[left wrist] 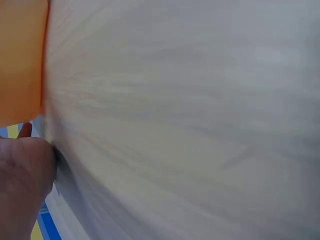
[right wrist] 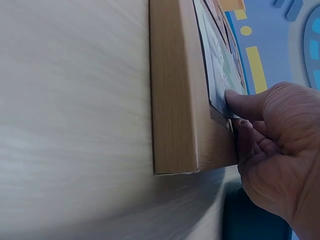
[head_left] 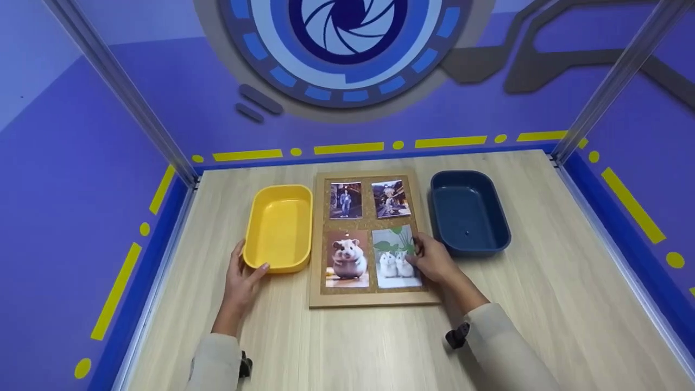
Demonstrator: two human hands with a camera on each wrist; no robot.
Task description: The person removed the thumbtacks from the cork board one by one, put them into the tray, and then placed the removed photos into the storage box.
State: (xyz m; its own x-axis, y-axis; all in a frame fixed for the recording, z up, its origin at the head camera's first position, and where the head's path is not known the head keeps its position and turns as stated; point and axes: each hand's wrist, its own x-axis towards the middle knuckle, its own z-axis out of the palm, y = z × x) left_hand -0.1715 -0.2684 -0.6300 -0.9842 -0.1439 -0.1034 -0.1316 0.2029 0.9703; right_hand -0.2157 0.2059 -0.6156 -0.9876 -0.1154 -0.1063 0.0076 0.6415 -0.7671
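In the head view, a wooden-framed corkboard (head_left: 374,299) lies flat between two tubs, bearing two smaller photos above and two larger ones below. My right hand (head_left: 434,259) is at its lower right, pinching the edge of the photo of two white hamsters (head_left: 388,266). The right wrist view shows the thumb (right wrist: 245,103) on the photo's face and the other fingers curled by its edge. Beside that photo is a brown-and-white hamster photo (head_left: 347,260). My left hand (head_left: 241,282) touches the near-left corner of the yellow tub (head_left: 279,233), its fingers and thumb spread along the outer walls.
A dark blue tub (head_left: 469,212) stands right of the corkboard, close to the right hand. At the top of the board are a photo of a standing person (head_left: 346,201) and a photo of a figure in a street (head_left: 391,199). Purple panels (head_left: 163,98) bound the wooden table (head_left: 358,347).
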